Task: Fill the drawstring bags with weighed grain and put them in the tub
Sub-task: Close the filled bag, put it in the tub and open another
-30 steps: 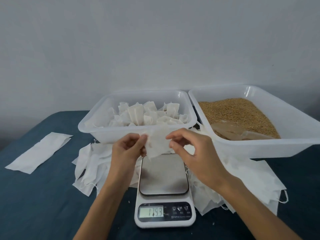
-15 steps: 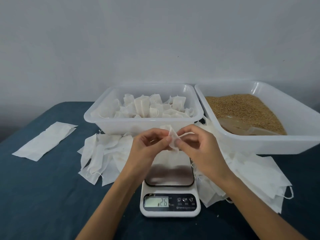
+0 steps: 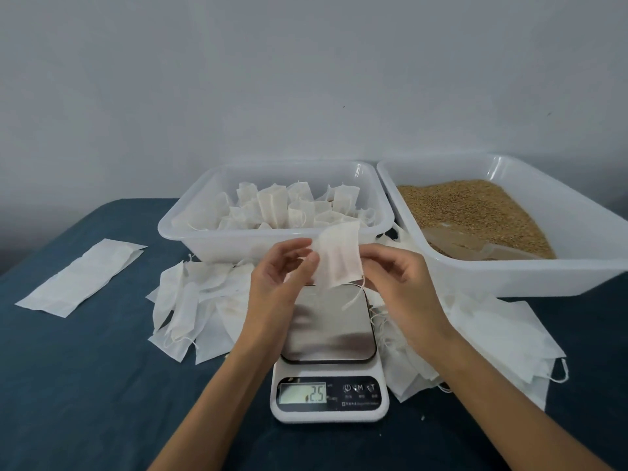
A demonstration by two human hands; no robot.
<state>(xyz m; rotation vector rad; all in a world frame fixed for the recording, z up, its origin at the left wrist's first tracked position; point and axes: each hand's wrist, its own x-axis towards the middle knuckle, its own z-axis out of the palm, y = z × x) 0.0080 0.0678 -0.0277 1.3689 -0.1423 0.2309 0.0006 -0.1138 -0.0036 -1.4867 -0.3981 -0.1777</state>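
I hold an empty white drawstring bag (image 3: 338, 256) flat above the scale (image 3: 328, 338). My left hand (image 3: 280, 277) pinches its left edge and my right hand (image 3: 396, 277) pinches its right edge. The bag's string (image 3: 355, 297) dangles over the steel platform. The scale's display (image 3: 302, 393) shows digits that look like 25. Behind my hands, the left white tub (image 3: 217, 239) holds several filled bags (image 3: 272, 207). The right tub (image 3: 577, 277) holds brown grain (image 3: 472, 212) with a clear scoop (image 3: 475, 248) lying in it.
Loose empty bags lie in a pile left of the scale (image 3: 193, 307) and in another to its right (image 3: 482, 345). A flat white sheet (image 3: 81, 277) lies on the dark blue cloth (image 3: 85, 402) at the far left. A pale wall stands behind the tubs.
The bag was bunched between my fingertips half a second ago; now it is spread flat between both hands. The scale reading dropped from 179 to about 25.
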